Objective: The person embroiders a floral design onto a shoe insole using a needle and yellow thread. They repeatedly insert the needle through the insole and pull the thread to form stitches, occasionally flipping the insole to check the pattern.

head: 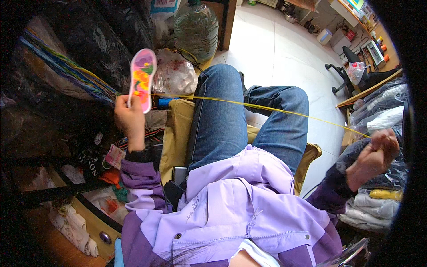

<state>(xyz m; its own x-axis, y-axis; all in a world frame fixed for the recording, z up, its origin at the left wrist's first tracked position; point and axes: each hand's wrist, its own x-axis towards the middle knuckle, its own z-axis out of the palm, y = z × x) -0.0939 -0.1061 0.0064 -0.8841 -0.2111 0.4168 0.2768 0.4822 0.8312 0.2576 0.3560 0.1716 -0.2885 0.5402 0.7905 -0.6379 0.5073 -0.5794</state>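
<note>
My left hand [130, 116] holds an embroidered shoe insole [142, 80] upright by its lower end. The insole has a white rim and a pink ground with orange, yellow, green and purple stitching. From it a yellow thread [253, 105] runs taut over my jeans to my right hand [377, 153], far out at the right. The fingers of my right hand are curled around the thread's end; whether a needle is among them cannot be told. A bundle of many-coloured threads [70, 68] stretches from the upper left to just behind my left hand.
A large clear plastic bottle [196, 30] and a crumpled plastic bag [175, 71] lie beyond the insole. Plastic-wrapped packets [383, 116] are stacked at the right, near a wheeled black chair [353, 70]. Compartments with cloth scraps [103, 200] are at the lower left.
</note>
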